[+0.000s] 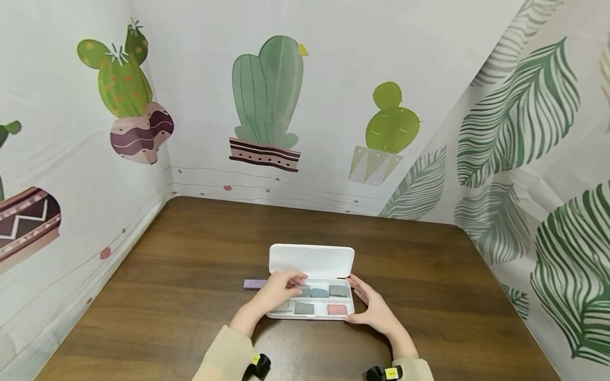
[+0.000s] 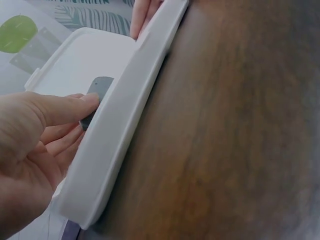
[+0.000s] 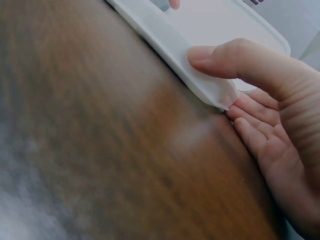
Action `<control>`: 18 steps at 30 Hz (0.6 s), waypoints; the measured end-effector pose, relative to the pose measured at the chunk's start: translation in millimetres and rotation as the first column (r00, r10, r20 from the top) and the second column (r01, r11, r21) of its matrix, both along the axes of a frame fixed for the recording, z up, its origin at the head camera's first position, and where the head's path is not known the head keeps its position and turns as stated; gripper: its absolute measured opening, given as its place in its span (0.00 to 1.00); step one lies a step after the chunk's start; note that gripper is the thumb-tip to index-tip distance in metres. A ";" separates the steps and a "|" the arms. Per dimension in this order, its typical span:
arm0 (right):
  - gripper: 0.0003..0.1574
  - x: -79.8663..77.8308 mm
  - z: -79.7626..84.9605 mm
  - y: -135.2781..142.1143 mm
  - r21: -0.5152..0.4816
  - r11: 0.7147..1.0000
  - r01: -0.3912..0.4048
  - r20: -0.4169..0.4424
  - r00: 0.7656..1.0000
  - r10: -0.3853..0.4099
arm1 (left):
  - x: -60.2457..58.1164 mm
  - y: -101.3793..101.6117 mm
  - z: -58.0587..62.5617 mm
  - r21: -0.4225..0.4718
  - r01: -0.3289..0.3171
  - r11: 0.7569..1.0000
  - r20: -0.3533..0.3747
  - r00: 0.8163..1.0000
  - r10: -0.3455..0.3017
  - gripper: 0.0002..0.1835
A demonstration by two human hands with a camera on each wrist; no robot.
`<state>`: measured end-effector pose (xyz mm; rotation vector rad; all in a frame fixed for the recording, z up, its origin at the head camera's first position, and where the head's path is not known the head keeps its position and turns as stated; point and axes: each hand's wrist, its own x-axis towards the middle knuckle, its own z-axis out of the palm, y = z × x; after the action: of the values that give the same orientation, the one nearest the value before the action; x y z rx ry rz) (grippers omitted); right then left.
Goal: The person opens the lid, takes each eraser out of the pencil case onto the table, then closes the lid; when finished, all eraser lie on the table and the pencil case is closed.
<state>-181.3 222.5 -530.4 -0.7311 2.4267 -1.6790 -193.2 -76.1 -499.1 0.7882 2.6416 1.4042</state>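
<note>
Beige sleeves [image 1: 226, 355] nearest. Right hand [image 1: 375, 312] grips white case [image 2: 115, 125] at its right end, thumb on the front wall. Left hand [image 1: 274, 294] pinches gray block [image 2: 102, 86] at the back row, left of middle; left hand nearer. Case lies between hands, long axis left-right. Purple strip [image 1: 253, 284] pokes out left; raised lid [image 1: 311, 260] behind, printed cloth [image 1: 333, 106] farthest.

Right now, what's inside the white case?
Back row: grey block pinched by the left hand, blue block, second grey block. Front row: pale piece, third grey block, pink block. The left hand hides the back left; can't tell what's there.
</note>
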 end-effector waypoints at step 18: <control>0.62 -0.2 -0.5 0.3 -0.029 0.999 -0.016 0.009 1.000 0.016 | 0.5 -36.1 10.8 0.134 0.051 0.990 -0.036 0.998 -0.047 0.16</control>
<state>-181.5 222.8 -531.0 -0.7424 2.3885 -1.7115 -192.7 -112.2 -488.3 0.8900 2.5531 1.5840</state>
